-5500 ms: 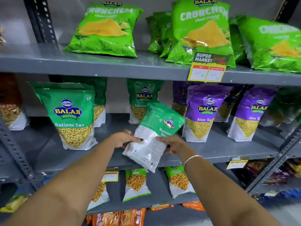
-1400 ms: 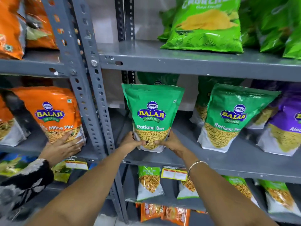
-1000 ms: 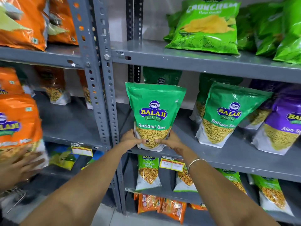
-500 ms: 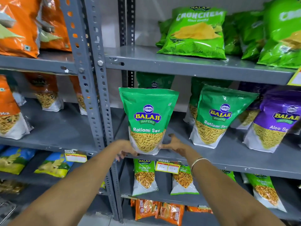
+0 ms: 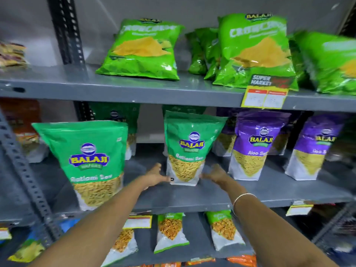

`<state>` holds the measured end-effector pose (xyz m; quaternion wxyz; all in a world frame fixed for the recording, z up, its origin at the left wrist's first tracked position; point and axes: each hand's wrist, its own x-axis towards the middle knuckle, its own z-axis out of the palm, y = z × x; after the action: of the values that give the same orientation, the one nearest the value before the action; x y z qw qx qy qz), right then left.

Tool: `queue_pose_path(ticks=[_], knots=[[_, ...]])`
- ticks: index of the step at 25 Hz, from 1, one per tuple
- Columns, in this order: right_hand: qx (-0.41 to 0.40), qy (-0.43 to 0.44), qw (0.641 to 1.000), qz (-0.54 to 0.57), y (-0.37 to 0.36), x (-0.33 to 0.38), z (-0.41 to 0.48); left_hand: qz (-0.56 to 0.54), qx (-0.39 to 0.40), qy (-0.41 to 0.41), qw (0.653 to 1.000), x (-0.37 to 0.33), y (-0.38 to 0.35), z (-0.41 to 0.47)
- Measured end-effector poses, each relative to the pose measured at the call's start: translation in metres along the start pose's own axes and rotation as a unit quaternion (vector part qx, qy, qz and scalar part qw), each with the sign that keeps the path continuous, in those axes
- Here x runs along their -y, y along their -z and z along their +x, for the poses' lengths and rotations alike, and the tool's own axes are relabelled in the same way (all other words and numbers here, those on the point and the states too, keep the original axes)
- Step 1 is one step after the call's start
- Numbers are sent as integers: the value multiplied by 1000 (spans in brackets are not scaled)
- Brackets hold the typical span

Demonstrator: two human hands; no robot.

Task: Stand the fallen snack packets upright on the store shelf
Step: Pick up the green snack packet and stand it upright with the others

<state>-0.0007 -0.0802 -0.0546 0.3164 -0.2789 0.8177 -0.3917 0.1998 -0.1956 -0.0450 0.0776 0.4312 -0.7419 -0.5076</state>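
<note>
A green Balaji Ratlami Sev packet stands upright in the middle of the grey middle shelf. My left hand is at its lower left corner, thumb on the front and fingers spread beside it. My right hand, blurred, holds the lower right corner. A larger-looking green Ratlami Sev packet stands upright at the left near the shelf's front edge. Two purple Aloo Sev packets stand to the right. More green packets stand behind in shadow.
The top shelf carries bright green Crunchem bags leaning back, and a yellow price tag. A perforated grey upright runs at the left. The lower shelf holds small green and white packets.
My hands left the left Ratlami Sev packet and moved right to the middle one, which leaned before and now stands straighter. The view has swung right.
</note>
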Motion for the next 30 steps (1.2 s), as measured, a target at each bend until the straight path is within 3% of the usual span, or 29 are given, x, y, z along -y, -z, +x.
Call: queue_pose_path(ticks=[2, 8, 17, 30], knots=[[37, 49, 997, 42, 8, -3, 21, -28, -57, -15, 998, -11, -16, 21], [178, 113, 970, 122, 0, -13, 47, -66, -132, 17, 989, -5, -34, 42], [188, 136, 970, 77, 15, -15, -22, -53, -148, 19, 987, -3, -54, -22], [154, 110, 978, 85, 17, -13, -64, 5, -131, 5, 991, 0, -57, -36]])
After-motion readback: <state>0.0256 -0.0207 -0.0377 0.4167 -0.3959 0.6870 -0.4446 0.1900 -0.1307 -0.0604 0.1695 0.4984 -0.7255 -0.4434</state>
